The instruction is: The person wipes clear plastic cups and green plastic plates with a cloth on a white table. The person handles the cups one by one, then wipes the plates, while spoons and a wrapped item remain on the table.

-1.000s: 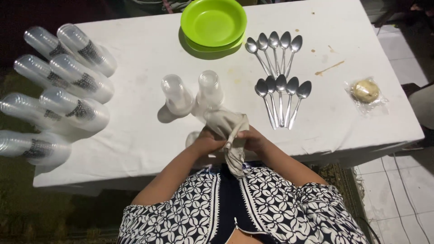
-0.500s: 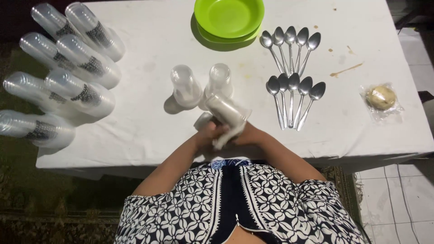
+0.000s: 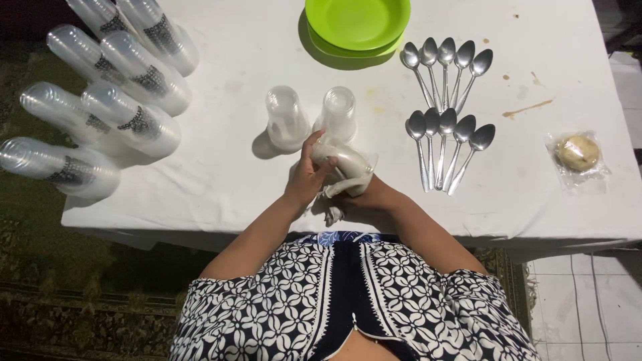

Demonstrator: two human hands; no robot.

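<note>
My left hand (image 3: 306, 177) grips a clear plastic cup (image 3: 342, 159) lying on its side above the white table (image 3: 221, 180). My right hand (image 3: 364, 194) is mostly hidden behind the cup and holds a beige cloth (image 3: 334, 200) pushed into the cup's mouth, with its tail hanging down. Two more clear cups (image 3: 286, 118) stand upside down just beyond my hands, side by side.
Several stacks of clear cups (image 3: 107, 87) lie on their sides at the table's left end. Stacked green bowls (image 3: 357, 23) sit at the far middle. Two rows of metal spoons (image 3: 447, 107) lie to the right, and a wrapped round bun (image 3: 578, 153) is near the right edge.
The cloth, which draped over the cup and hung down, is now bunched inside the cup's mouth. My left hand has shifted up onto the cup's body. The view has moved slightly.
</note>
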